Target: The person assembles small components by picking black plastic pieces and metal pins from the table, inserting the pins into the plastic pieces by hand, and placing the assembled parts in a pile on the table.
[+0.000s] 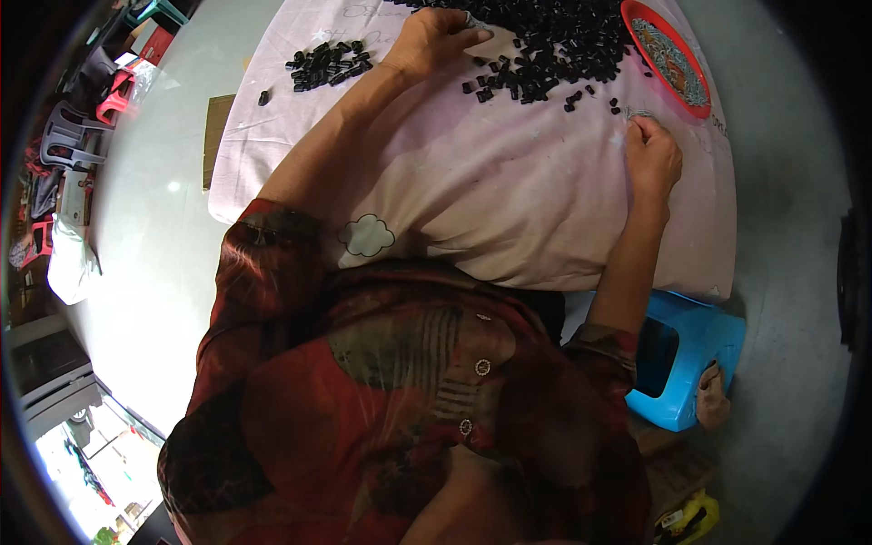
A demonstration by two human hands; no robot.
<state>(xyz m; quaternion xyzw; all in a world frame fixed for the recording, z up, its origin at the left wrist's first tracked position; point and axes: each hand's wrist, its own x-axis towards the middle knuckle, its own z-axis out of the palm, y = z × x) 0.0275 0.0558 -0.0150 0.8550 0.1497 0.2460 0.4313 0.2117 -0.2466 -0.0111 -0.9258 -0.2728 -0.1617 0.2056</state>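
Observation:
At the far side of the cloth-covered table my left hand (429,42) is closed, its thumb and fingers pinched at the near edge of a big heap of small black cylindrical parts (554,45). Something small and greyish shows at its fingertips, too small to name. My right hand (654,156) is closed around several thin grey metal pieces (641,114), whose ends stick out past the fingers. Just beyond it sits a red oval tray (705,111) filled with similar small metal pieces. A smaller pile of black parts (329,65) lies left of my left forearm.
A pink cloth (509,182) with folds covers the table. One black part (264,97) lies alone near the left edge. A blue plastic stool (695,363) stands below the table's right corner. Grey chairs (71,136) and a white bag (71,259) are at the far left.

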